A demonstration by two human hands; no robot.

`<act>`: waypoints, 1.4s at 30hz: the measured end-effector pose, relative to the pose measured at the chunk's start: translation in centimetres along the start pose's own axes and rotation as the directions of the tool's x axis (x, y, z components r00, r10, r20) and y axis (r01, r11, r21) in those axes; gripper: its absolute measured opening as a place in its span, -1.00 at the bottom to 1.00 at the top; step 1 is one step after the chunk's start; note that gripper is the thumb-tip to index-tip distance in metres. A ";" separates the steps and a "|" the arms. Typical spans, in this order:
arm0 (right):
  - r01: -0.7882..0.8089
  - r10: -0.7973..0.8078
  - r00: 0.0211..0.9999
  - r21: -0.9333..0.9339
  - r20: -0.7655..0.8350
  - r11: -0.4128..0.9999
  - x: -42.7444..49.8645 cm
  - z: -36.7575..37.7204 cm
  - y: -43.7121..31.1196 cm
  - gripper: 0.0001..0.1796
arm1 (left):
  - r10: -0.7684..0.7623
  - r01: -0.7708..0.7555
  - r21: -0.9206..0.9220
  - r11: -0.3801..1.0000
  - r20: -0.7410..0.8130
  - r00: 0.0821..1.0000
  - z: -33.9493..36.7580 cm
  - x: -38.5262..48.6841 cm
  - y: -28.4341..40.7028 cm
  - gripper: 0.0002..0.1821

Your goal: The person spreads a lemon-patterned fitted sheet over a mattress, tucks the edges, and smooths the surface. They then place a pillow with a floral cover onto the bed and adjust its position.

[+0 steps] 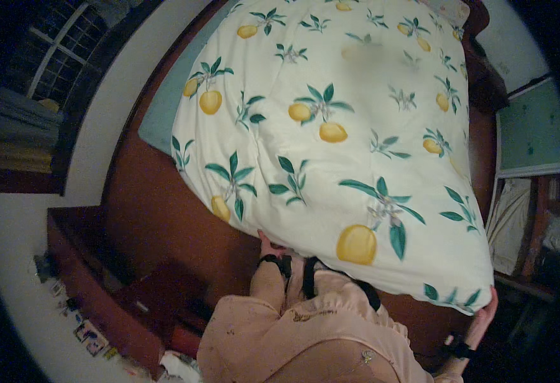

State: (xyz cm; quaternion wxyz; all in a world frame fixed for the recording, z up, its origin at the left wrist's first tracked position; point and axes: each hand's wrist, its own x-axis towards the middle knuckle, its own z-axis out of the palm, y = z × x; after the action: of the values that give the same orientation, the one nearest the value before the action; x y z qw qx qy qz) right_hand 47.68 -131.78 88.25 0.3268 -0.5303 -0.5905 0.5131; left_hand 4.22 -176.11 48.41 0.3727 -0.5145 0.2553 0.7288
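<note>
A white duvet printed with lemons and green leaves lies spread over a wooden bed, its near edge close in front of me. My left hand is at that near edge, left of the middle, with its fingers partly hidden under the cloth. At the duvet's near right corner, my right hand grips the fabric, and a dark band circles that wrist. A blue-green sheet shows beyond the duvet's left side.
The bare reddish-brown bed board extends left. A dark wooden ledge runs along the lower left. A barred window is at the upper left. Shelving with a green panel stands at the right, and a patterned pillow lies at the far end.
</note>
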 end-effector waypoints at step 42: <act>0.759 -0.742 0.592 -0.092 -0.315 0.644 16.8 -15.3 -45.6 -0.57 | 0.504 -0.334 0.388 -0.859 0.758 -0.414 62.3 -57.9 43.2 -0.47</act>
State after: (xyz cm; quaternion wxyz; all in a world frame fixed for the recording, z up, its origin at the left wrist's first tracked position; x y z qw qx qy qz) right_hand 44.86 -107.59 133.04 0.6181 -0.3001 -0.6828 0.2484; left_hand -54.28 -170.85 123.50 -0.2919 0.1992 0.8767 0.3265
